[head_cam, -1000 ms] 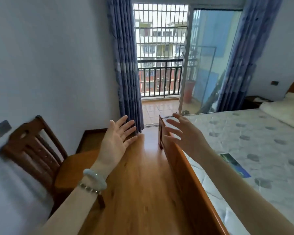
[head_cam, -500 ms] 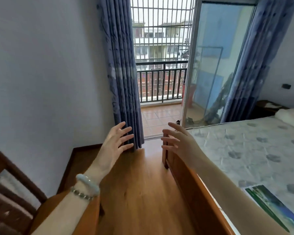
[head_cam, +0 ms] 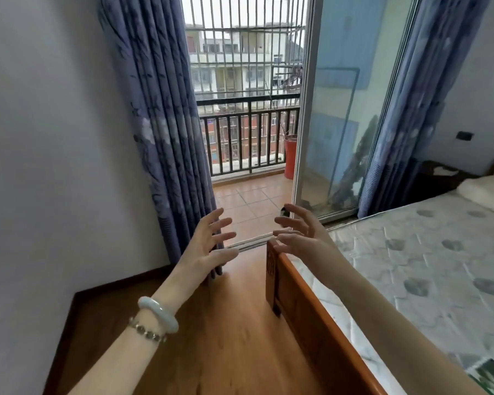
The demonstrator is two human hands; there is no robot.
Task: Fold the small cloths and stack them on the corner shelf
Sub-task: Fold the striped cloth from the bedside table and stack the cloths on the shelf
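Two hands raised, left hand (head_cam: 203,252) and right hand (head_cam: 305,243) spread-fingered, holding nothing, near bed frame (head_cam: 311,312)

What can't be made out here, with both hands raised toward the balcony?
Head view only:
Small cloths and corner shelf: nowhere in frame.
Printed sheet on the mattress: cut off by the bottom edge.
Small dark thing: half hidden by the right hand, too small to name.
Red pot: partly behind the door frame.
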